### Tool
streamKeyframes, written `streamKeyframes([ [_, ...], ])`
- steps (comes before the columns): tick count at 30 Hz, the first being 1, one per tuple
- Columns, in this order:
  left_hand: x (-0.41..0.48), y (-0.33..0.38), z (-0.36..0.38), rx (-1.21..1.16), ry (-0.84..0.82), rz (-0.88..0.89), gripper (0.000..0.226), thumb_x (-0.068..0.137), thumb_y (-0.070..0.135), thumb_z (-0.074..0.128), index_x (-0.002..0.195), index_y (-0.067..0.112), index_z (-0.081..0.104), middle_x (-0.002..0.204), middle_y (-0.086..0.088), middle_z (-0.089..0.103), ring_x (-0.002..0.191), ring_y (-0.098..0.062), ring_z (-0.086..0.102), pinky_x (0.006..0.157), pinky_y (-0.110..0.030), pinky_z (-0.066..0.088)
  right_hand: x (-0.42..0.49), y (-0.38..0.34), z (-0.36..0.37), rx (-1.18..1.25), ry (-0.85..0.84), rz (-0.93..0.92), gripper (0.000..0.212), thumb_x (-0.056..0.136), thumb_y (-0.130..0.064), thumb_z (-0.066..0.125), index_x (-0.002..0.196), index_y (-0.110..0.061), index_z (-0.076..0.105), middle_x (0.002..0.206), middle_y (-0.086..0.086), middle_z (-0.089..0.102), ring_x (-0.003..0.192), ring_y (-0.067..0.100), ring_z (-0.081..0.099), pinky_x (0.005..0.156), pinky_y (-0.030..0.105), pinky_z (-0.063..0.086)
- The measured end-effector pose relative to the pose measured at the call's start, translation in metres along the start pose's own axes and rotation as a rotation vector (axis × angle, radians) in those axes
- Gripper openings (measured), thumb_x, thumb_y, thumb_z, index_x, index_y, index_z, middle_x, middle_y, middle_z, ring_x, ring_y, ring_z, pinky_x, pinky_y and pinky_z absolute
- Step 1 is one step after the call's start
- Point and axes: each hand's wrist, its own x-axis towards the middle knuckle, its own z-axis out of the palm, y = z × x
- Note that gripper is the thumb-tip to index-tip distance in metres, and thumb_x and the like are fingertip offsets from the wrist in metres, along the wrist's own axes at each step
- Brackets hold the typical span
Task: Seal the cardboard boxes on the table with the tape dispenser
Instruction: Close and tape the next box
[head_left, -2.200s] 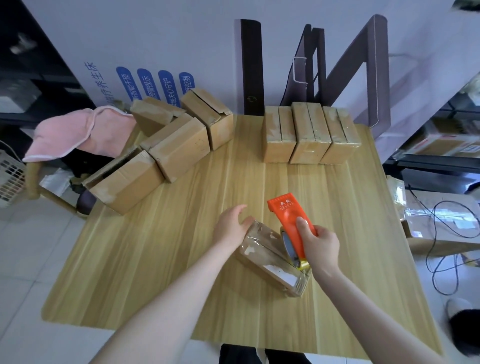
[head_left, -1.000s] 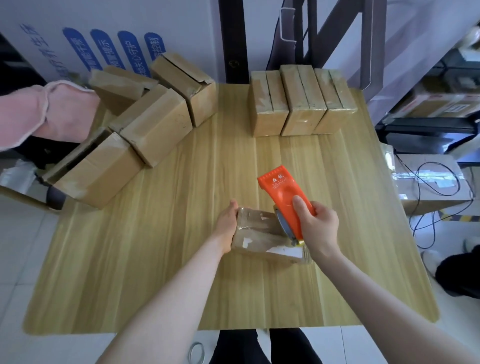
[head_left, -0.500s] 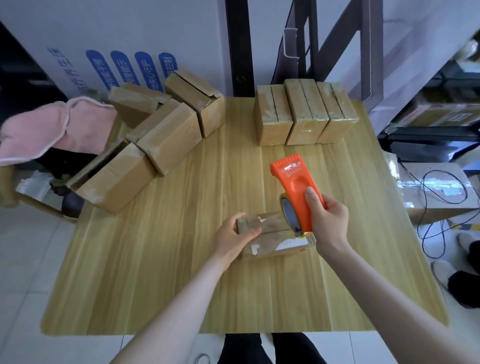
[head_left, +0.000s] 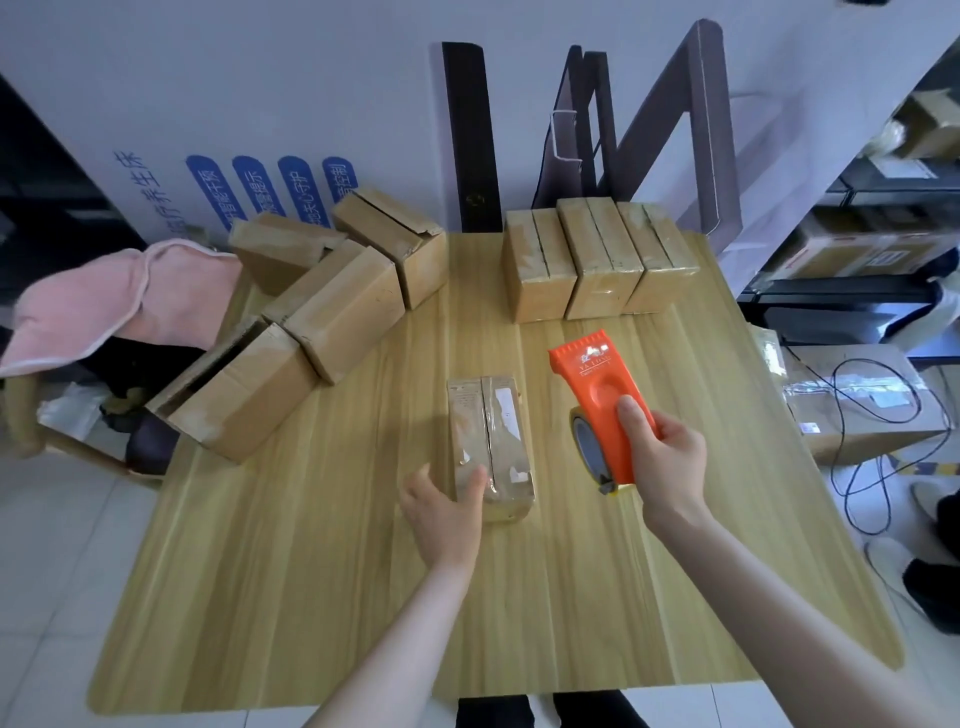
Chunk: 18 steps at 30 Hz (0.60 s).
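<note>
A pale wood-grain rectangular table (head_left: 332, 597) fills the middle of the frame. Loose brown cardboard boxes with gaping flaps (head_left: 311, 322) are heaped at its upper left edge, and three upright brown cardboard boxes in a tidy row (head_left: 597, 265) are set at upper centre. At centre frame a small oblong brown cardboard box with glossy tape along its top seam (head_left: 491, 447) lies flat on the table. Its near left corner is touched by the left hand (head_left: 441, 512), fingers spread and open, thumb on top. It is judged light and stiff, likely to slide on the smooth wood, so it is best steadied by its near end or sides. Just right of it, apart, an orange plastic tape dispenser with a brown tape roll (head_left: 597, 410) is gripped in the closed fingers of the right hand (head_left: 667, 462).
</note>
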Motion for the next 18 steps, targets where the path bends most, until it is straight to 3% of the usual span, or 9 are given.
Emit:
streamKeyframes([
  [2,-0.001,0.002,-0.009,0.230,-0.009,0.389,0.076,0.082,0.057,0.058,0.143,0.018,0.034,0.154,-0.002,0.024,0.142,-0.021,0.024,0.111,-0.043,0.032,-0.001,-0.002,-0.001,0.000,0.008,0.004,0.041,0.092,-0.030,0.065,0.060,-0.004,0.057,0.038,-0.006,0.053,0.029,0.006,0.049,0.029,0.016,0.036],
  [4,0.001,0.007,-0.009,0.489,-0.180,0.738,0.081,0.086,0.059,0.051,0.151,0.023,0.019,0.160,0.005,0.005,0.148,-0.013,-0.002,0.120,-0.039,0.012,-0.002,-0.004,-0.001,0.001,0.012,0.013,0.041,0.092,-0.031,0.065,0.065,0.001,0.059,0.040,-0.004,0.056,0.030,0.007,0.051,0.030,0.016,0.037],
  [6,0.010,0.008,-0.001,0.744,-0.339,0.923,0.087,0.090,0.056,0.050,0.153,0.019,0.002,0.159,0.003,-0.014,0.143,-0.011,-0.024,0.121,-0.037,0.000,-0.003,-0.005,-0.001,-0.005,0.012,0.021,0.042,0.091,-0.031,0.065,0.067,0.003,0.060,0.041,-0.003,0.056,0.030,0.007,0.051,0.030,0.016,0.037],
  [12,0.053,0.036,0.012,0.977,-0.376,0.885,0.095,0.091,0.051,0.051,0.151,0.009,-0.009,0.160,-0.007,-0.014,0.146,-0.019,-0.016,0.116,-0.031,-0.014,0.008,-0.004,-0.006,-0.005,-0.009,0.044,0.041,0.091,-0.031,0.066,0.063,-0.001,0.060,0.041,0.000,0.056,0.030,0.016,0.053,0.029,0.021,0.039],
  [18,0.113,0.097,0.038,1.001,-0.416,0.741,0.095,0.091,0.042,0.057,0.151,0.007,-0.008,0.160,-0.007,-0.013,0.147,-0.022,-0.012,0.118,-0.035,-0.006,0.046,-0.004,-0.002,0.032,-0.046,0.104,0.038,0.090,-0.034,0.067,0.068,-0.002,0.065,0.049,0.013,0.062,0.034,0.031,0.057,0.032,0.030,0.045],
])
